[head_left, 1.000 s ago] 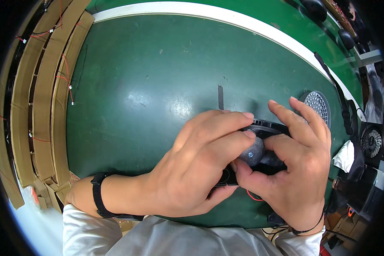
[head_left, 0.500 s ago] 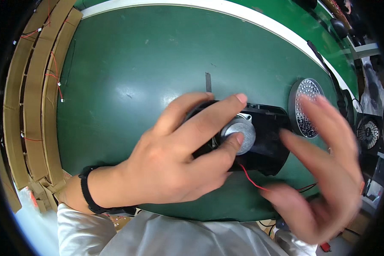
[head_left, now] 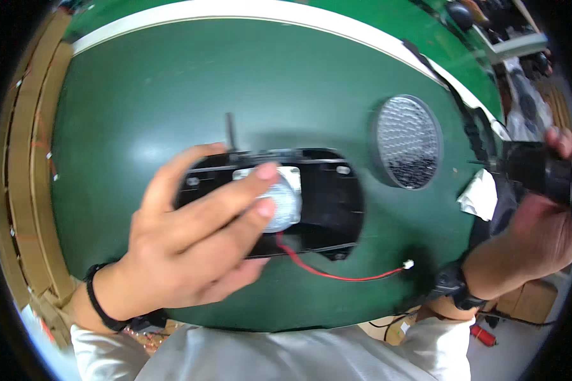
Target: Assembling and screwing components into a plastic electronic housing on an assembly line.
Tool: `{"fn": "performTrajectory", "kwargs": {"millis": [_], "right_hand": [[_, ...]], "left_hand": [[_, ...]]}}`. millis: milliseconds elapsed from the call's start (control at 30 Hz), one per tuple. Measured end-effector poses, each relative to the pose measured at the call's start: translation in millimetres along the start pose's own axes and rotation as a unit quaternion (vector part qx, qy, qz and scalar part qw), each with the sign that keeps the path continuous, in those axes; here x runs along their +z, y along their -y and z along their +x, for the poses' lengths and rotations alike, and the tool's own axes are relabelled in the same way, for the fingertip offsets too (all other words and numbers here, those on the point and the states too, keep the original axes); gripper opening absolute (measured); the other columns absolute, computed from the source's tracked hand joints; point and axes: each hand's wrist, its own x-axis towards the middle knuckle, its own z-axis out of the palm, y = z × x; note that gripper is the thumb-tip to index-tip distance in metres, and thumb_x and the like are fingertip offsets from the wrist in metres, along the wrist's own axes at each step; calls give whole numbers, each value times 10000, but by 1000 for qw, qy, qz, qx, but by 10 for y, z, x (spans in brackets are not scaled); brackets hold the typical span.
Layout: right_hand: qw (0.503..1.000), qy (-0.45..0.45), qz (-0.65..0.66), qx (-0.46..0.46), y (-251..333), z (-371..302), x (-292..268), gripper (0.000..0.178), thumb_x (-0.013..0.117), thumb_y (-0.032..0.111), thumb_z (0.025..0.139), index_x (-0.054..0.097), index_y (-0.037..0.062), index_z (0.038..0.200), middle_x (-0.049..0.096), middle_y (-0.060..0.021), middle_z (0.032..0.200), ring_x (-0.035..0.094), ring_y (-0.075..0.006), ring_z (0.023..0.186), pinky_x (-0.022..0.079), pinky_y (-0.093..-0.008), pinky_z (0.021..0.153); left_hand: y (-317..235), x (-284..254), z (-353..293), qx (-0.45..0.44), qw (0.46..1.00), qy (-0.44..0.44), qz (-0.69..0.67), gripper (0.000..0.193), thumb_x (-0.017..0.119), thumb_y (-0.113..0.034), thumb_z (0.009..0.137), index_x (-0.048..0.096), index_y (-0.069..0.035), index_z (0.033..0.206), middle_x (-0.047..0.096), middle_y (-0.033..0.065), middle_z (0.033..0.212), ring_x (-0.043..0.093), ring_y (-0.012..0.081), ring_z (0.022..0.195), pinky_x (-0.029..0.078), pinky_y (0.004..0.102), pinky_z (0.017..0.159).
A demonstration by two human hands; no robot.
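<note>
My left hand point(head_left: 184, 247) presses open fingers on the black housing point(head_left: 311, 203); my right grip point(head_left: 534, 228) holds a black part point(head_left: 531, 168).

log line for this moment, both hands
left hand: pressing silver speaker driver in black housing | right hand: gripping black part at right edge | red wire: loose on green mat

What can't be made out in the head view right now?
- Left part of the black housing: covered by the left hand.
- Silver round part: half hidden under the left fingers.
- Black object in the right hand: blurred at the picture's rim, kind unclear.
- Red wire: its housing end is out of sight.
</note>
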Motion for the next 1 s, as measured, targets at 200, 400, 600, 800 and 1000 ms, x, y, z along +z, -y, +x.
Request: {"fn": "performTrajectory", "kwargs": {"millis": [200,400,600,800,1000], "right_hand": [[907,-196,218,304,422,-163,825,371,499,244,991,480,2,1271,448,-33,775,438,-127,634,411,-338,657],[798,-307,331,400,494,-205,858,228,500,116,988,479,30,1198,410,-14,740,403,-114,599,416,-330,652],[890,-237,186,343,406,-371,852,171,490,114,992,469,58,1152,410,-8,749,403,-114,610,417,-330,663],[885,-240,195,348,444,-329,895,132,493,122,995,493,73,1118,418,-5,752,416,-118,623,420,-332,669],[857,-269,250,362,449,-315,944,110,503,136,993,510,80,1088,419,-3,744,416,-119,621,423,-333,671]], "left_hand": [[16,38,13,-8,1000,2,9,446,722,-212,776,685,-15,1175,678,239,1260,684,393,1057,467,637,1008],[24,7,-10,-2,1000,1,17,381,705,-254,821,696,-7,1111,695,230,1219,681,391,1043,480,629,992],[7,-34,-43,-6,999,7,37,351,710,-259,826,700,-17,1080,705,233,1192,722,335,988,494,626,978],[32,-65,-113,-6,999,3,36,346,708,-278,839,699,-25,1075,703,229,1201,725,346,983,492,627,982],[26,-91,-153,-13,999,7,34,346,697,-300,869,701,-33,1089,700,226,1208,723,344,997,482,630,996]]}}
